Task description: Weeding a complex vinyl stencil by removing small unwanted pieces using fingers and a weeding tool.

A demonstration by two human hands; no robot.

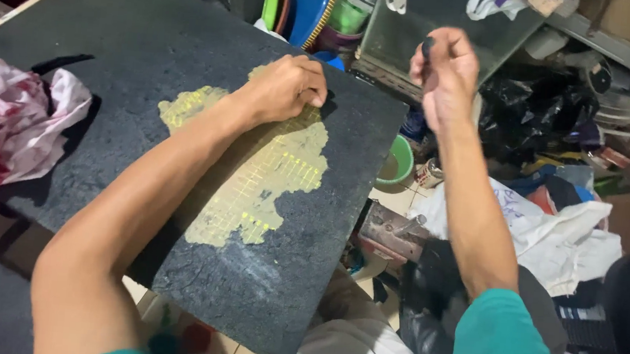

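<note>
A dark stone slab (115, 56) lies tilted across my lap with a flat yellow sheet (274, 177) scored into a grid of small squares spread on it. My left hand (286, 86) rests curled on the far edge of the yellow sheet, fingers closed against the slab. My right hand (445, 69) is raised past the slab's right edge, pinching a small dark object (428, 45) between thumb and fingertips; I cannot tell what it is.
A crumpled pink and white cloth (12, 123) sits on the slab's left side. A green bowl (396, 161) stands on the floor beyond the slab. White bags (558, 233), black bags (537, 112) and cluttered shelves fill the right. Coloured plates (299, 0) lean at the back.
</note>
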